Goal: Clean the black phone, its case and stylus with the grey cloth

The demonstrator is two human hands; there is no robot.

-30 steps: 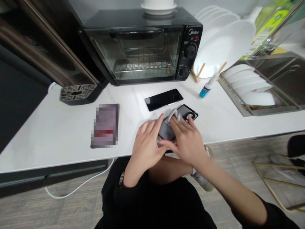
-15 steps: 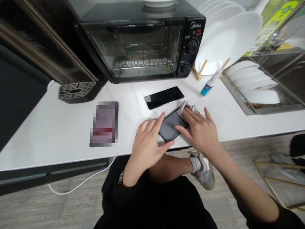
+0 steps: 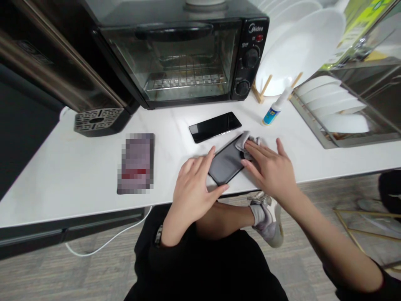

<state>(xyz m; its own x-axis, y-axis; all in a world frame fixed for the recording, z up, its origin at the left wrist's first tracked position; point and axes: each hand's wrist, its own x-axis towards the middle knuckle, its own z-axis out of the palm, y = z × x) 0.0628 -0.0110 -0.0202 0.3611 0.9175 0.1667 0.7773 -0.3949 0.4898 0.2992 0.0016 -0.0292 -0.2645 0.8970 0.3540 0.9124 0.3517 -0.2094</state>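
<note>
A dark phone case [image 3: 226, 164] with a black rim and grey face lies flat at the counter's front edge. My left hand [image 3: 192, 188] grips its left end, thumb at the near corner and fingers along the far side. Under the fingertips of my right hand [image 3: 272, 169], a crumpled grey cloth [image 3: 245, 140] is pressed against the case's upper right end; part of the cloth is hidden by the fingers. Just beyond the case lies a black phone [image 3: 215, 127], screen up. A small spray bottle [image 3: 272, 113] with a blue label stands to the right.
A black toaster oven [image 3: 184, 67] stands at the back. Left of my hands lies a blurred-out flat item [image 3: 136, 164], near a drip tray [image 3: 98, 120]. White plates [image 3: 300, 54] stand in a wooden rack, and bowls [image 3: 332, 100] sit by the sink [image 3: 369, 142].
My right hand has shifted slightly right and outward with the cloth, baring more of the case's face. My left hand stays in place on the case.
</note>
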